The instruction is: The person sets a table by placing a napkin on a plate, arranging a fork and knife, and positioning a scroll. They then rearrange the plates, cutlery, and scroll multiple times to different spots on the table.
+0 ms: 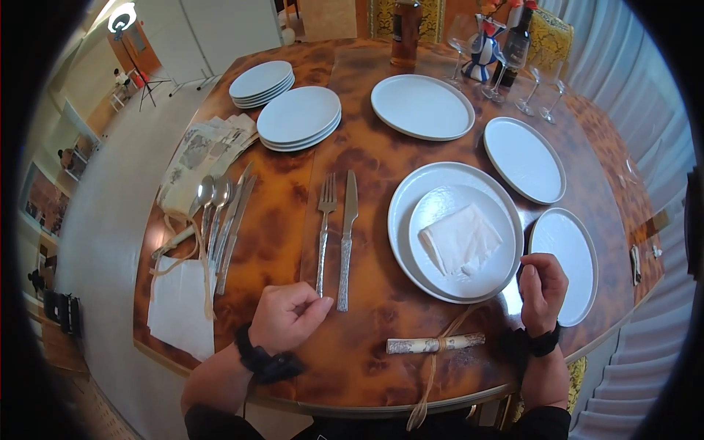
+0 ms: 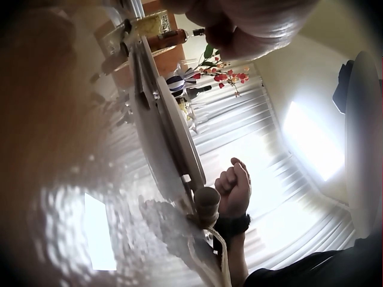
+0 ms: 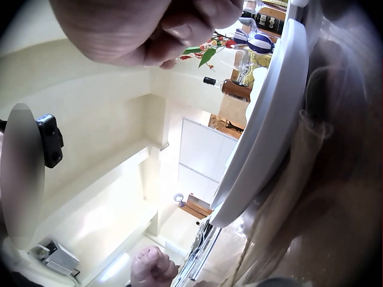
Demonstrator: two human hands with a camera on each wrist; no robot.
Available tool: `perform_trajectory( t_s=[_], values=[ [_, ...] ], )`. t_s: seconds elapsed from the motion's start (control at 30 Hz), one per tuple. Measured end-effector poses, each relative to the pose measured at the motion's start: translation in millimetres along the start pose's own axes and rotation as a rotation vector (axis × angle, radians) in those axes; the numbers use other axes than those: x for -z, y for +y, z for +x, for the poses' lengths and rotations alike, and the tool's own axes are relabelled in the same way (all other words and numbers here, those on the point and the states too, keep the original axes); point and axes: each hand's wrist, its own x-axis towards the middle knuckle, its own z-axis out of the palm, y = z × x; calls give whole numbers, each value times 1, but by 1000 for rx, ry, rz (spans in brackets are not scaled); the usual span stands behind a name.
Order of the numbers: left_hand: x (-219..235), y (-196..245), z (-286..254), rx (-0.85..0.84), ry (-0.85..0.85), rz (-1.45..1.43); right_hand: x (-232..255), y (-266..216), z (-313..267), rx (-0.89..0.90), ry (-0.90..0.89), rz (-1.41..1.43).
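Hands (image 1: pixel 293 317) flanking rolled napkin (image 1: pixel 435 343).

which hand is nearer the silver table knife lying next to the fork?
Left. The left hand rests curled just left of the silver table knife's handle end; the right hand is across the stacked white plates.

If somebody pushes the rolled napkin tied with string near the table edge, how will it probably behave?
The rolled napkin is cylindrical, so it may roll. It looks like cloth, probably light and soft. Its string hangs over the table edge and might drag or catch.
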Motion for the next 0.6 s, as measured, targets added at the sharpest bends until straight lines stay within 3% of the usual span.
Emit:
perform_trajectory(
  t_s=[0.37, 0.6],
  values=[
    [-3, 5, -4, -8, -49, -40, -4, 3, -2, 74, 27, 13],
    [-5, 4, -7, -63, -39, -33, -2, -1, -4, 32, 13, 110]
  ],
)
